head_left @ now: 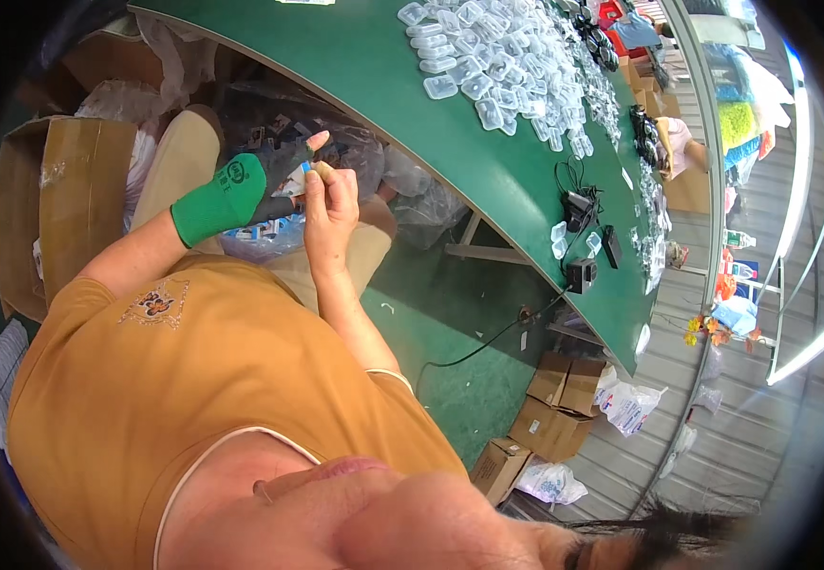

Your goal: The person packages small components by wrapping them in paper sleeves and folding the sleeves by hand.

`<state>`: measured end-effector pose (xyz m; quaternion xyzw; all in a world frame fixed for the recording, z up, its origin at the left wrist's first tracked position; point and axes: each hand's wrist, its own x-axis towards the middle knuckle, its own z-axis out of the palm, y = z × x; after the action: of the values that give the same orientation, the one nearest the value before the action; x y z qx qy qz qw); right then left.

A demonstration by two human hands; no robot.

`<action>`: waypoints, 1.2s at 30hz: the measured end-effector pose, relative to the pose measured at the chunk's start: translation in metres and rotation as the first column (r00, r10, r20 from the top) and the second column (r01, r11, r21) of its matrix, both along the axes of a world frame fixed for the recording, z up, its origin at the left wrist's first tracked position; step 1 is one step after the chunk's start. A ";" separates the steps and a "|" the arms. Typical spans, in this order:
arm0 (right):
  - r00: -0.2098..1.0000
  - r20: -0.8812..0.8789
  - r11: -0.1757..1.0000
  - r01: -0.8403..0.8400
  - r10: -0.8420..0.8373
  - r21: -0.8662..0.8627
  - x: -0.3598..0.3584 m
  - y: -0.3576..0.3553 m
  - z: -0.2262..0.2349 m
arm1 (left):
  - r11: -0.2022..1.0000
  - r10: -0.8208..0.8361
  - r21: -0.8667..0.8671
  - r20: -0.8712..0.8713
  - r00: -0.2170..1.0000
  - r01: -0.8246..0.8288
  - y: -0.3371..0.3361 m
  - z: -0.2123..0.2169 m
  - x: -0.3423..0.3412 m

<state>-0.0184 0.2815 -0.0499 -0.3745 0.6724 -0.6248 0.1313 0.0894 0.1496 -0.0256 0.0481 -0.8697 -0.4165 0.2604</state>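
My left hand (274, 182), in a green glove with dark fingers and a bare fingertip, is closed on a small white-and-blue piece (304, 169) over my lap. My bare right hand (332, 214) meets it there, thumb and forefinger pinched at the blue end of that piece. Its exact kind is too small to tell, and the fingers cover part of it. Just below the gloved hand, a clear plastic bag (265, 249) with several small blue-and-white pieces rests between my knees. More dark and white small pieces lie in clear plastic film (350, 142) beyond the hands.
A green table (374, 85) curves past my far side, bearing a heap of clear plastic cases (497, 62) and black cabled devices (578, 214). An open cardboard box (84, 190) stands at my left. Cartons (549, 427) and a cable (473, 353) are on the floor at right.
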 end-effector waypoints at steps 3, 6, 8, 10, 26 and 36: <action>0.991 -0.128 0.999 -0.022 0.027 0.037 0.002 0.004 0.019 | 0.990 0.045 0.129 0.030 0.999 -0.049 0.000 -0.006 0.001; 0.994 -0.104 1.000 -0.013 0.014 0.010 -0.004 0.007 0.014 | 0.962 0.016 0.256 0.305 0.952 -0.098 -0.003 0.014 0.001; 1.000 -0.006 1.000 0.001 -0.001 -0.026 -0.006 0.006 0.012 | 0.975 0.010 0.213 0.224 0.975 -0.059 -0.006 0.015 -0.002; 0.934 -0.357 0.999 0.038 -0.025 0.030 0.000 0.005 0.013 | 0.981 0.041 0.182 0.184 0.982 -0.075 -0.003 0.012 -0.002; 0.779 -0.580 0.963 -0.111 0.239 0.246 -0.016 0.018 0.047 | 0.882 -0.124 0.470 0.190 0.974 0.020 -0.009 -0.003 0.003; 0.642 0.680 0.907 -0.413 0.354 -0.082 -0.018 0.001 0.022 | 0.946 -0.243 0.282 0.275 0.930 0.163 -0.010 0.039 0.011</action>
<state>-0.0367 0.2825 -0.0283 -0.2472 0.5066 -0.6477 0.5126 0.1000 0.1399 0.0133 0.0541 -0.8392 -0.5367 0.0692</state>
